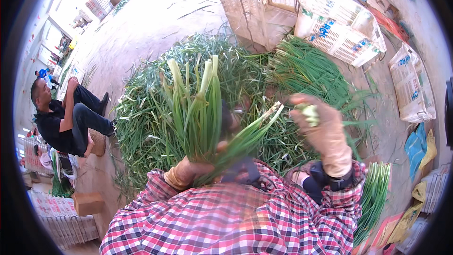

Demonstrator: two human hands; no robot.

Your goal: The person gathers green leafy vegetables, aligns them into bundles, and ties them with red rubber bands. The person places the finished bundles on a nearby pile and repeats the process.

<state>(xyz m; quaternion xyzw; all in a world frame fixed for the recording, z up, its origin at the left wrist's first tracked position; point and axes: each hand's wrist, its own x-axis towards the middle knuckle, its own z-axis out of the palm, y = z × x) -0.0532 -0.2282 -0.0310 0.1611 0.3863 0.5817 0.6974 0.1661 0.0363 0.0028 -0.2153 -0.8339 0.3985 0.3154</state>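
Observation:
My left hand [189, 173], in a tan glove, grips an upright bundle of long green allium stalks [198, 120], thick pale ends upward. A few thinner stalks [253, 131] slant off to the right from beside this hand, with pale, ragged tips. My right hand [320, 131], also gloved and blurred by motion, is raised to the right. Pale green stalk ends [310, 115] show between its fingers, and blurred green leaves trail beside it. Beneath both hands spreads a large heap of loose green leaves [152, 106].
Long green stalks [311, 67] lie at the heap's far right. White plastic crates [339, 24] stand behind them. A neat bundle of stalks [373, 194] rests by my right side. One person [58, 124] sits low at the left, near a cardboard box [87, 203].

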